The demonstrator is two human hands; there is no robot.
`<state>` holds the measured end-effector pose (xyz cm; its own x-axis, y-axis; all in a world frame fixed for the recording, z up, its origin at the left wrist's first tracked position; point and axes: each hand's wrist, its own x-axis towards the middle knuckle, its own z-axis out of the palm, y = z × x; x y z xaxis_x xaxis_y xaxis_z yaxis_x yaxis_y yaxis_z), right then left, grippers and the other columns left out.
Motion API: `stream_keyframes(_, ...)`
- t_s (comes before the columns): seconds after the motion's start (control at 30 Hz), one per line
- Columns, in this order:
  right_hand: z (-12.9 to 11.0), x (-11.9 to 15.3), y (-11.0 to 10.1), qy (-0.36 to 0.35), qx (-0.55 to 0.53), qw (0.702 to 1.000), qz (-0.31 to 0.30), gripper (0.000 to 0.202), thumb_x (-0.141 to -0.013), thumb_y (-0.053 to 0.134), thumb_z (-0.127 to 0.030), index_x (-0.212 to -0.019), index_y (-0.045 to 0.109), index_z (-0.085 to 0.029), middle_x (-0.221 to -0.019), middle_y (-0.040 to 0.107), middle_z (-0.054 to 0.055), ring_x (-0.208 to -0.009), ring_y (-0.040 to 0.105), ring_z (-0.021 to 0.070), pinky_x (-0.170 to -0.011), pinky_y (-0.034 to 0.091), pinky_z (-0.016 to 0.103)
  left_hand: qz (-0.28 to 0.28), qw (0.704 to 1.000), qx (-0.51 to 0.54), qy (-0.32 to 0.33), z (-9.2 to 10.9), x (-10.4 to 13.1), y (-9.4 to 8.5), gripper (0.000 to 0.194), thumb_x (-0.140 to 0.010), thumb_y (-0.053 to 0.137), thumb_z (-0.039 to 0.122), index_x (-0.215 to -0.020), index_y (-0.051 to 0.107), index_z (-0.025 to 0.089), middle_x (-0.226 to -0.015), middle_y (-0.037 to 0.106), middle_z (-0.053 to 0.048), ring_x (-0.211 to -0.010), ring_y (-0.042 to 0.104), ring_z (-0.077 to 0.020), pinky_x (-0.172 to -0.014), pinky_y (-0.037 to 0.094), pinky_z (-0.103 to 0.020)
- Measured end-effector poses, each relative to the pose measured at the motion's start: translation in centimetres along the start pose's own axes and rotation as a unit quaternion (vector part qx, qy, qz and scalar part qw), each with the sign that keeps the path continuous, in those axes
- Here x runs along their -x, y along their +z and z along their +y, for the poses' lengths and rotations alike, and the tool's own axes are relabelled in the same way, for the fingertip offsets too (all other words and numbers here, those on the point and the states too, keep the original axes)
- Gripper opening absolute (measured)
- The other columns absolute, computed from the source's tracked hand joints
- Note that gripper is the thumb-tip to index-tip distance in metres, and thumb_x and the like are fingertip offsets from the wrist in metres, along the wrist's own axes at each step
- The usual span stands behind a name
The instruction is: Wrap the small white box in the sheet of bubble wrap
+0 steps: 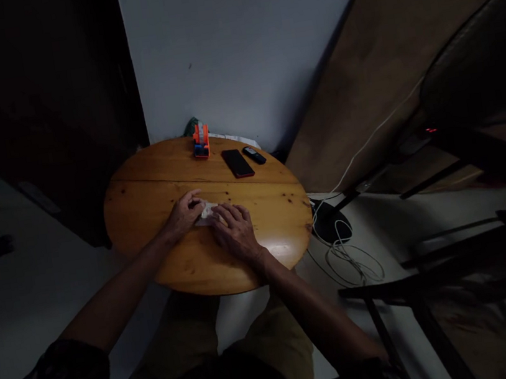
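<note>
A small, flat white piece, like paper or thin plastic, lies on the round wooden table between my two hands. My left hand has its fingers bent, with thumb and fingertips closed at the left edge of the white piece. Over the right part of it rests my right hand, fingers curled down and close together. The right hand covers that end, so the full shape of the white piece is hidden. Both wrists come in low over the table's near side.
An orange tape dispenser stands near the far edge. A dark phone and a small black keypad phone or remote lie right of it. A wall rises behind. Loose white cable coils on the floor near dark furniture legs.
</note>
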<state>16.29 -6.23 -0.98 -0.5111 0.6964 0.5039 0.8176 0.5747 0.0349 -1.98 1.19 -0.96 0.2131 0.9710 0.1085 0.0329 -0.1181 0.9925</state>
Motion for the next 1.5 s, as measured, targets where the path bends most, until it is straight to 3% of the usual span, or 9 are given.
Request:
stream_keyframes(0.27, 0.2, -0.1, -0.3, -0.008, 0.021, 1.000, 0.019, 0.034, -0.092, 0.054, -0.018, -0.123, 0.068, -0.023, -0.133, 0.062, 0.013, -0.130, 0.047, 0.0277, -0.104, 0.035, 0.044, 0.014, 0.999, 0.036, -0.003, -0.6, -0.3, 0.4, 0.071, -0.068, 0.071, 0.046, -0.128, 0.056, 0.012, -0.095, 0.067, -0.004, -0.083, 0.062, -0.0172, -0.076, 0.048, -0.029)
stream_keyframes(0.47, 0.2, 0.0, -0.3, 0.010, -0.017, 1.000, 0.019, 0.038, -0.092, 0.051, -0.018, -0.127, 0.066, -0.023, -0.132, 0.062, 0.013, -0.125, 0.049, 0.0282, -0.100, 0.035, 0.044, -0.011, 1.000, -0.010, 0.013, -1.0, -0.2, 0.2, 0.080, -0.063, 0.075, 0.037, -0.135, 0.052, 0.013, -0.091, 0.062, 0.000, -0.084, 0.059, -0.0155, -0.080, 0.048, -0.029)
stream_keyframes(0.6, 0.3, 0.1, -0.4, 0.062, -0.048, 0.996, 0.038, 0.041, -0.095, 0.048, -0.024, -0.134, 0.060, -0.016, -0.135, 0.060, 0.016, -0.124, 0.050, 0.0281, -0.099, 0.037, 0.042, -0.018, 1.000, -0.017, 0.014, -0.7, 0.0, 0.0, 0.080, -0.064, 0.074, 0.037, -0.137, 0.050, 0.013, -0.097, 0.062, -0.002, -0.084, 0.059, -0.0149, -0.079, 0.048, -0.028)
stream_keyframes(0.77, 0.2, -0.2, -0.1, 0.045, -0.038, 0.998, 0.009, 0.037, -0.095, 0.053, -0.030, -0.129, 0.063, -0.020, -0.142, 0.057, 0.016, -0.132, 0.045, 0.0313, -0.103, 0.034, 0.046, -0.039, 0.999, 0.001, -0.016, 0.1, 0.3, -0.4, 0.082, -0.063, 0.075, 0.036, -0.138, 0.048, 0.014, -0.104, 0.065, -0.005, -0.087, 0.060, -0.0169, -0.076, 0.047, -0.028)
stream_keyframes(0.9, 0.4, 0.1, 0.0, 0.051, -0.056, 0.996, 0.048, 0.033, -0.091, 0.057, -0.028, -0.122, 0.062, -0.018, -0.139, 0.059, 0.017, -0.128, 0.050, 0.0308, -0.102, 0.035, 0.045, -0.042, 0.998, 0.029, -0.040, 0.7, 0.5, -0.5, 0.086, -0.059, 0.075, 0.031, -0.138, 0.047, 0.015, -0.109, 0.066, -0.006, -0.088, 0.058, -0.0162, -0.076, 0.046, -0.028)
stream_keyframes(1.0, 0.8, 0.6, -0.4, 0.084, -0.081, 0.987, 0.106, 0.023, -0.091, 0.055, -0.023, -0.113, 0.060, -0.018, -0.137, 0.061, 0.017, -0.125, 0.054, 0.0291, -0.099, 0.037, 0.044, -0.018, 0.998, 0.050, -0.041, 0.9, 0.5, -0.5, 0.084, -0.057, 0.076, 0.030, -0.135, 0.049, 0.017, -0.114, 0.066, -0.007, -0.092, 0.059, -0.0170, -0.080, 0.046, -0.029)
stream_keyframes(1.1, 1.1, 0.8, -0.7, 0.113, -0.083, 0.978, 0.153, 0.017, -0.091, 0.052, -0.017, -0.106, 0.058, -0.020, -0.133, 0.063, 0.016, -0.123, 0.056, 0.0277, -0.097, 0.037, 0.043, 0.048, 0.996, 0.074, -0.033, 0.8, 0.3, -0.8, 0.074, -0.058, 0.076, 0.030, -0.128, 0.055, 0.019, -0.114, 0.065, -0.007, -0.094, 0.060, -0.0180, -0.082, 0.047, -0.030)
stream_keyframes(1.23, 1.2, 0.8, -0.8, 0.110, -0.079, 0.973, 0.188, 0.014, -0.094, 0.049, -0.013, -0.101, 0.057, -0.021, -0.131, 0.064, 0.015, -0.120, 0.058, 0.0260, -0.095, 0.038, 0.041, 0.138, 0.985, 0.087, -0.052, 0.7, 0.0, -1.1, 0.063, -0.058, 0.074, 0.032, -0.117, 0.061, 0.016, -0.102, 0.065, -0.005, -0.086, 0.060, -0.0162, -0.068, 0.044, -0.025)
stream_keyframes(1.5, 1.4, 0.8, -0.7, 0.143, -0.100, 0.968, 0.178, 0.013, -0.096, 0.048, -0.018, -0.101, 0.059, -0.022, -0.128, 0.065, 0.012, -0.115, 0.059, 0.0259, -0.095, 0.037, 0.042, 0.163, 0.979, 0.103, -0.061, 1.3, 0.2, -0.7, 0.048, -0.054, 0.073, 0.031, -0.098, 0.067, 0.014, -0.087, 0.065, -0.002, -0.074, 0.057, -0.0125, -0.063, 0.041, -0.023)
